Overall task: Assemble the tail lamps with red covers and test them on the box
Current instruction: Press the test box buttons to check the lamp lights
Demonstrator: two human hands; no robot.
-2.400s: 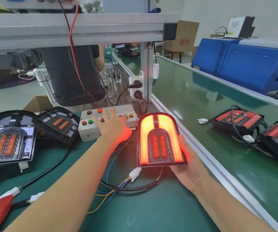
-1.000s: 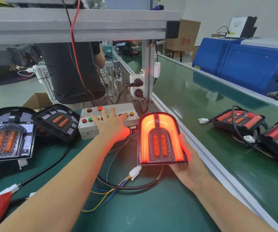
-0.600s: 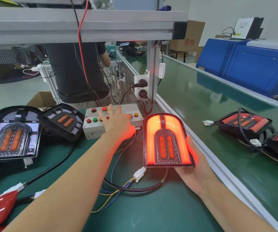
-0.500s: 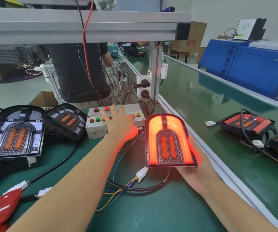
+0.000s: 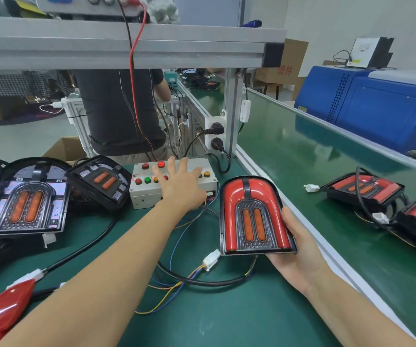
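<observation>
At far left a loose red cover (image 5: 0,310) is cut off by the frame edge. Over the test box (image 5: 174,182) the left hand (image 5: 180,187) lies flat, fingers spread across the buttons; which one it presses is hidden. Press one button at a time, watching the tail lamp (image 5: 253,217), unlit, tilted up and cupped underneath by the right hand (image 5: 298,251), fingers hidden behind it.

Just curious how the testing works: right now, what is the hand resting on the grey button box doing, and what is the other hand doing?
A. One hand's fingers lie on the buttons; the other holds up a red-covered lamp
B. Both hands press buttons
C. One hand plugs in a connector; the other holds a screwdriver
A: the left hand lies with spread fingers on the button box, while the right hand holds the red-covered tail lamp.
</observation>
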